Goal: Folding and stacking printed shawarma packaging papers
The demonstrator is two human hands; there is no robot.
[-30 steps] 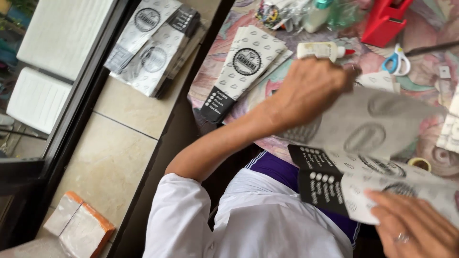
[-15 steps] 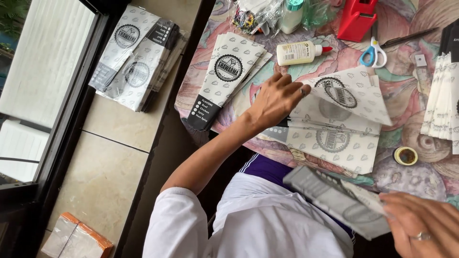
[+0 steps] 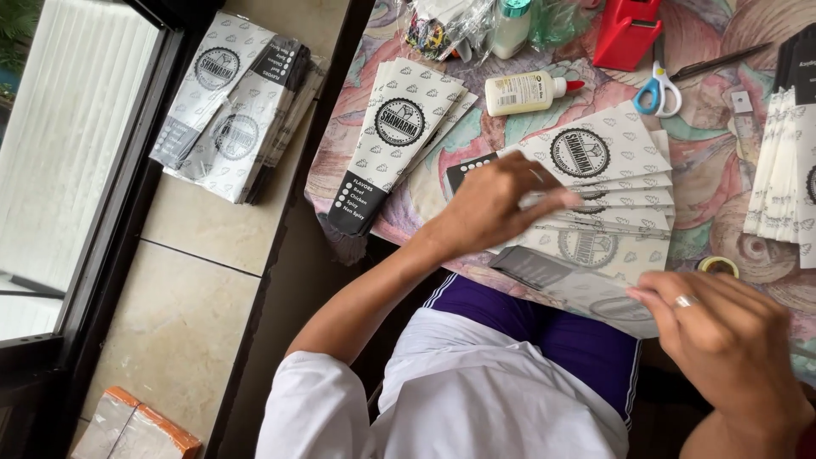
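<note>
My left hand [image 3: 493, 204] lies flat on a fanned stack of white printed paper sleeves [image 3: 608, 183] with round black emblems, on the patterned tablecloth [image 3: 722, 178]. Its fingers press on the stack's left part. My right hand [image 3: 722, 340] is at the lower right and pinches the near edge of a grey printed sleeve [image 3: 578, 285] at the bottom of the stack. A second pile of the same sleeves [image 3: 395, 140] lies to the left on the table, apart from both hands.
A glue bottle [image 3: 527, 92], blue-handled scissors [image 3: 659, 89], a red tape dispenser [image 3: 625, 34] and a tape roll [image 3: 718, 265] lie around the stack. More sleeves stand at the right edge [image 3: 786, 178] and on the tiled ledge [image 3: 234, 110]. A wrapped block [image 3: 136, 425] sits below.
My left hand drew back from the far side and settled on the fanned stack. My right hand brought its sleeve up to the stack's near edge. The view shifted slightly.
</note>
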